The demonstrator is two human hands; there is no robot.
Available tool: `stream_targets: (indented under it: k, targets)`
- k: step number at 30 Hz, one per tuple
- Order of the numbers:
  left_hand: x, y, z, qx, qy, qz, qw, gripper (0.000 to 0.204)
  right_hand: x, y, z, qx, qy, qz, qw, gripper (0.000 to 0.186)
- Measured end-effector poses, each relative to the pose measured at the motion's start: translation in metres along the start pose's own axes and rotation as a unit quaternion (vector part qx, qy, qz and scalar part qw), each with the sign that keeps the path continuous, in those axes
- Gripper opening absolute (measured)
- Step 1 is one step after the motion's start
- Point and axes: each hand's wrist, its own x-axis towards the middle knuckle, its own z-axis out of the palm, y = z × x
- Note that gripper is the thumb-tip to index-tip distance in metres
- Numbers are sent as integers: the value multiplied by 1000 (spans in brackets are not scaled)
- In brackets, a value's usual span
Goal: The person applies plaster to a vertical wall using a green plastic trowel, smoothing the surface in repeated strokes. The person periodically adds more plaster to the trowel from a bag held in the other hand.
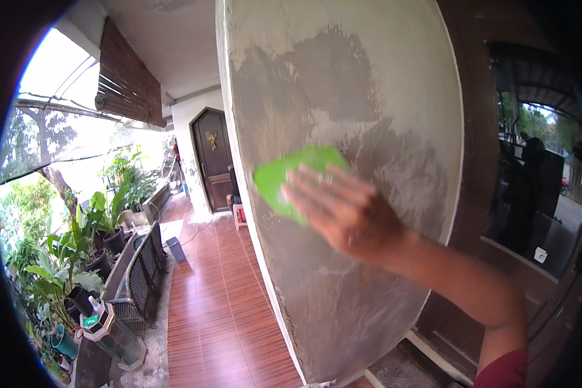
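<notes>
My right hand (346,210) reaches in from the lower right and grips a flat, bright green plastic putty spreader (278,178). Its fingers lie across the spreader's face, pressing it against the wall (336,304) or very near it; slight blur hides the exact contact. The wall carries uneven patches of wet-looking grey plaster (330,64), with paler cream areas at the top and right. A dark red sleeve (504,372) shows at my right arm. My left hand is out of view.
To the right stands a dark-framed glass window (530,168). Left of the wall runs a reddish-brown tiled floor (207,317) toward a dark wooden door (212,152). A woven bench (139,284), a glass tank (119,343) and potted plants (64,258) line the left side.
</notes>
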Motion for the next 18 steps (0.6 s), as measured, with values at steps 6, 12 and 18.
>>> stream_targets:
  k: [6, 12, 18]
  targets:
    - [10, 1, 10, 4, -21, -1, 1000, 26, 82, 71, -8, -12, 46, 103, 994, 41]
    - [10, 2, 12, -5, -18, -37, 999, 35, 68, 65, 41, -86, 32, 37, 995, 42]
    - [7, -2, 9, -11, -27, 6, 1000, 29, -18, -7, 38, -21, -72, -73, 995, 35]
